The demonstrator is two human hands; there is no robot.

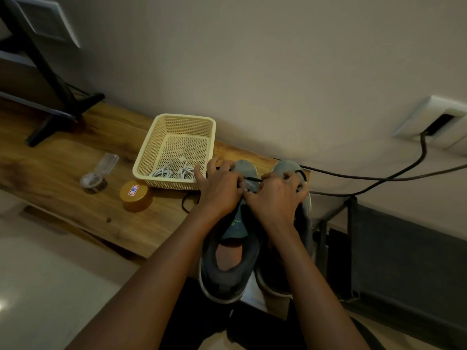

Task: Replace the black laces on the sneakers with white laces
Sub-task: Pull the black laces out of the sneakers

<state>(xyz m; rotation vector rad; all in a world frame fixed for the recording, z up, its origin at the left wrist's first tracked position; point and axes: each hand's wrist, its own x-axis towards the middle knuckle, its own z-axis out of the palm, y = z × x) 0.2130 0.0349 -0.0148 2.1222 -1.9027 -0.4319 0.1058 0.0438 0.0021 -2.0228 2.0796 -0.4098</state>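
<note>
Two grey sneakers [227, 276] stand side by side at the surface [63, 160] edge, toes toward the wall. Left hand [219, 190] and right hand [275, 195] sit over the lacing, fingers curled, pinching a black lace [252, 178] stretched between them. Basket [174, 118] just left of the toes holds two coiled white laces [171, 171]. Gold-lidded jar [135, 195] and clear container [97, 176] lie further left.

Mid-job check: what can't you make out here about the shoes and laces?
Head view:
Eyelets of the left sneaker: under the left hand and right hand; black lace progress unclear.
Lacing of the right sneaker: behind the right hand.
Count of white laces in the basket: bundled, partly behind its wall.
Label on the gold lid: too small.
</note>
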